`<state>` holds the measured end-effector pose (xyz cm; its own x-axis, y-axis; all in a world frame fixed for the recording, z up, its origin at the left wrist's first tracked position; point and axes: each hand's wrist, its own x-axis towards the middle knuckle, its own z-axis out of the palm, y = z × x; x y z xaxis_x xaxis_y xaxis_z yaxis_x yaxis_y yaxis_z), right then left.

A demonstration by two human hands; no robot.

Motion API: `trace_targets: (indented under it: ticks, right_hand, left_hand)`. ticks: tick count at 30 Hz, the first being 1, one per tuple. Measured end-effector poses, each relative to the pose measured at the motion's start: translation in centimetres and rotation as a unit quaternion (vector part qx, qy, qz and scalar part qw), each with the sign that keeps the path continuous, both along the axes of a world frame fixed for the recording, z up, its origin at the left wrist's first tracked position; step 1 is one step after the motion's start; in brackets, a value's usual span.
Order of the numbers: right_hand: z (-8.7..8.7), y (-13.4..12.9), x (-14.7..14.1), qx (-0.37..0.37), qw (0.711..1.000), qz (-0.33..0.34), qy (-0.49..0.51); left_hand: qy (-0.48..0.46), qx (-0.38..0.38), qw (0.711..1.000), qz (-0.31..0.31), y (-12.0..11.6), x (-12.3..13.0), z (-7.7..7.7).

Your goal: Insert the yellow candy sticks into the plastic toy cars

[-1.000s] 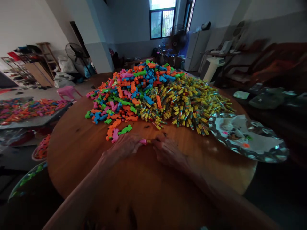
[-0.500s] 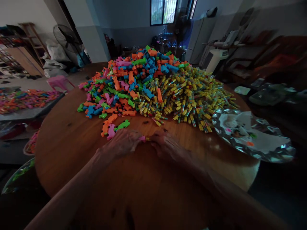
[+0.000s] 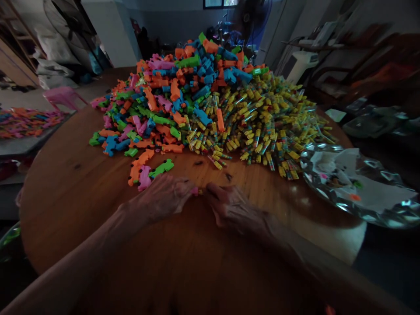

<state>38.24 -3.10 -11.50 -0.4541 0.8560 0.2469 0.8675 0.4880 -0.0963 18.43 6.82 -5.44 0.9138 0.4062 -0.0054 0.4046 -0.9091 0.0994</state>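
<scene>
Both hands meet low over the near middle of a round wooden table [image 3: 108,227]. My left hand [image 3: 169,194] is closed on a pink plastic toy [image 3: 195,191], mostly hidden by the fingers. Opposite it, my right hand [image 3: 229,203] pinches a small yellow-ended tube [image 3: 201,191]; the rest of the tube is covered. The pink and yellow ends lie against each other or nearly so. Just beyond my left hand lie an orange toy car [image 3: 139,166], a pink toy car [image 3: 145,178] and a green toy car [image 3: 162,168].
Toy cars [image 3: 157,96] in several colours are heaped at the back left. Against them lies a pile of yellow-ended tubes [image 3: 262,118]. A silvery tray [image 3: 382,210] with scraps stands at the right edge. A pink stool [image 3: 64,97] is beyond the table.
The camera view has tilted down and come closer to the table. Both hands stay together, still gripping the pink toy and the tube; the right hand's fingers have shifted slightly.
</scene>
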Motion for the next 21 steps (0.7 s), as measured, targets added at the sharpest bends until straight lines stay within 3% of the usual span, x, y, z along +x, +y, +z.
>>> trace_targets:
  ticks: [6, 12, 17, 21]
  right_hand:
    - [-0.1, 0.5, -0.4, -0.065, 0.996, -0.037, 0.046]
    - [-0.4, 0.3, -1.5, -0.146, 0.961, -0.138, 0.188]
    - [-1.0, 0.4, -1.1, -0.124, 0.977, -0.077, 0.157]
    - [-1.0, 0.4, -0.7, -0.042, 0.995, -0.013, 0.087]
  left_hand:
    - [0.043, 0.016, 0.999, -0.002, 0.2, 0.0, -0.1]
    - [-0.018, 0.003, 1.000, 0.001, 0.0, -1.0, -1.6]
    - [-0.056, -0.012, 0.998, 0.007, -0.1, -1.3, -2.5]
    - [-0.033, 0.014, 0.999, 0.028, -0.6, -0.8, -2.5]
